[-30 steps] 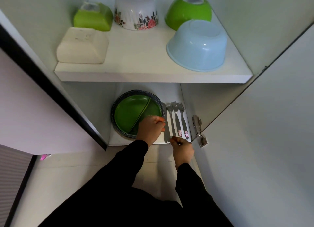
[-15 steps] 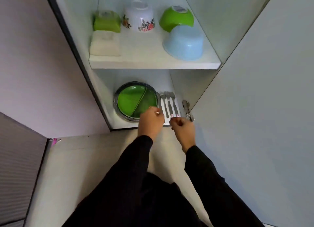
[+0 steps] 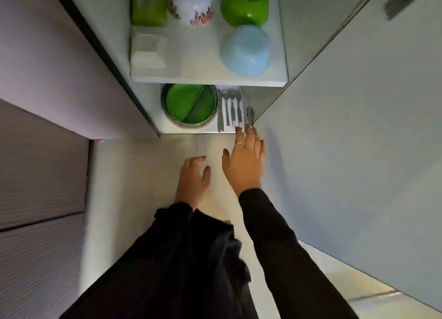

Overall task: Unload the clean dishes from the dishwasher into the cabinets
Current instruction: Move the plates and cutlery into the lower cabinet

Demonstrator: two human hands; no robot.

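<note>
Head view looks down into an open cabinet with two shelves. On the upper shelf (image 3: 210, 80), from its left edge across: a green container (image 3: 148, 9) with a cream box (image 3: 148, 50) in front of it, a floral white bowl (image 3: 193, 5), then a green bowl (image 3: 244, 10) and a pale blue bowl (image 3: 245, 49) at the right edge, all upturned. On the lower shelf (image 3: 167, 127) a green divided plate (image 3: 190, 104) sits toward the left, and the cutlery (image 3: 230, 108) lies in a row along the right edge, handles to the front.

Risk, as I judge it: the open cabinet door (image 3: 346, 127) stands just beside the right hand, and swinging it shut carelessly could catch the cutlery handles, which reach the shelf's front edge (they look close to overhanging), and knock them to the floor.

Both hands hold nothing. The left hand (image 3: 193, 180) hangs below the shelf over the floor, fingers loosely bent and apart. The right hand (image 3: 245, 161) reaches forward, fingers straight and spread, fingertips (image 3: 239, 129) at the shelf's front right corner by the handle ends; whether they touch them I cannot tell.
</note>
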